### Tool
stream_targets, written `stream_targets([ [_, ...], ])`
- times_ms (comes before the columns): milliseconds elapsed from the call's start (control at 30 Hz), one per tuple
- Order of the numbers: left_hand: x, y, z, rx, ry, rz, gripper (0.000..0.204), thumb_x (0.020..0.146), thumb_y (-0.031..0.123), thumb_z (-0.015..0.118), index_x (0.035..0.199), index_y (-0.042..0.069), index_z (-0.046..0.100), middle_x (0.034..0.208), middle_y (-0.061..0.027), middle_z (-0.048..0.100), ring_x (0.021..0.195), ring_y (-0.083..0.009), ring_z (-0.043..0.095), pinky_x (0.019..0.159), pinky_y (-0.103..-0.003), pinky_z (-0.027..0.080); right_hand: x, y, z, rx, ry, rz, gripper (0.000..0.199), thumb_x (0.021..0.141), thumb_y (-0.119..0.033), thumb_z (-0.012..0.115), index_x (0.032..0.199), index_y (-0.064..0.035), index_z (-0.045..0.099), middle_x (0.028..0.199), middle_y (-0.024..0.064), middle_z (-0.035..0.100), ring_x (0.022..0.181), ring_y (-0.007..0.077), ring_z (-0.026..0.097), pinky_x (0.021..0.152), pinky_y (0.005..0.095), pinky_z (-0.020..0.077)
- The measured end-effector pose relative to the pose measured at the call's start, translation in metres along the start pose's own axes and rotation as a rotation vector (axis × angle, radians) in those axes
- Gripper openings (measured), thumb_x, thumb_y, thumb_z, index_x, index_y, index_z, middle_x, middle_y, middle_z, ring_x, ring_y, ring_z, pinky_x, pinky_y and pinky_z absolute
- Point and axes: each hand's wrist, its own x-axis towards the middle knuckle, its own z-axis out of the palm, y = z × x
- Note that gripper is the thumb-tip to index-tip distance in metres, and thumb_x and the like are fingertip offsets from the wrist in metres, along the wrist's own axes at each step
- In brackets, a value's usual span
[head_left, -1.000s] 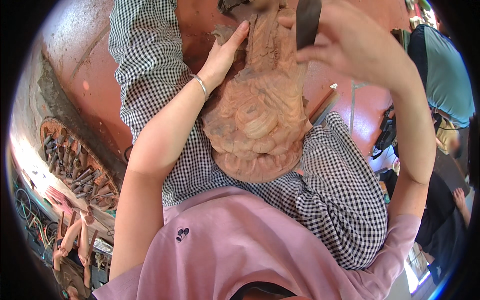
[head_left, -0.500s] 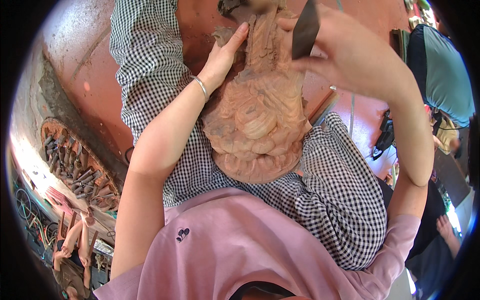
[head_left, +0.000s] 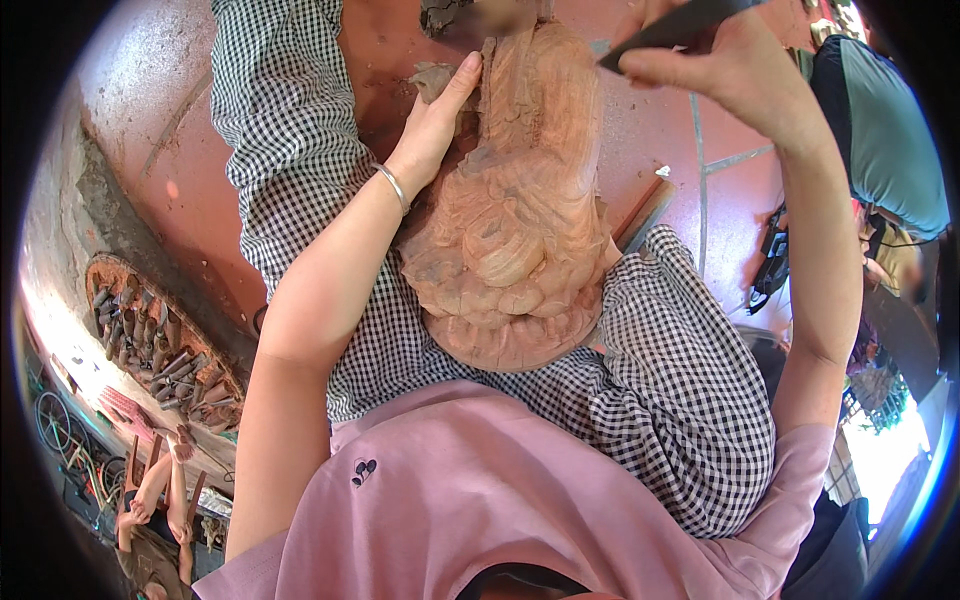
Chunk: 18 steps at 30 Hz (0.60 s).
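Observation:
A reddish-brown wood carving (head_left: 510,220) with a rounded, petal-like base lies across my lap, its narrower end pointing away from me. My left hand (head_left: 436,120) grips its left side, thumb on top and the other fingers hidden beneath. Beside that thumb sits a small grey-brown piece (head_left: 430,80) whose kind I cannot make out. Off to the right of the carving's far end, my right hand (head_left: 745,75) is raised and apart from the wood. Pinched in it is a dark, flat, bent sheet that looks like sandpaper (head_left: 675,30).
Several chisel-like tools fill a tray (head_left: 165,340) at the left. A stick (head_left: 645,215) lies beside my right knee. On the tiled floor (head_left: 720,190) rests a black corded object (head_left: 770,260). Other people sit at the right edge (head_left: 885,140) and lower left (head_left: 155,535).
My right hand has moved up and right, off the carving's side, carrying the dark sheet. The carving and my left hand have shifted only slightly in view.

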Motion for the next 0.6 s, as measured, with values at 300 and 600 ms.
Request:
stream_targets([
  [300, 0.000, 0.001, 0.000, 0.024, -0.015, -0.016, 0.070, 0.097, 0.059, 0.056, 0.133, -0.001, 0.054, 0.122, -0.0090, 0.064, 0.105, -0.0156, 0.064, 0.088, -0.030, 0.054, -0.012, -0.002, 0.025, -0.024, -0.032, -0.174, 0.026, 0.079, -0.015, 0.082, 0.082, 0.0022, 0.064, 0.116, 0.0201, 0.064, 0.106, 0.0316, 0.064, 0.087, 0.0380, 0.0512],
  [600, -0.002, 0.003, 0.004, 0.051, 0.008, -0.001, 0.076, 0.097, 0.060, 0.055, 0.141, -0.002, 0.047, 0.135, -0.0125, 0.058, 0.120, -0.0192, 0.059, 0.101, -0.033, 0.049, -0.014, 0.021, 0.037, -0.174, 0.002, -0.346, 0.018, 0.078, -0.006, 0.079, 0.088, 0.0020, 0.066, 0.126, 0.0125, 0.064, 0.099, 0.0190, 0.063, 0.084, 0.0327, 0.0505],
])
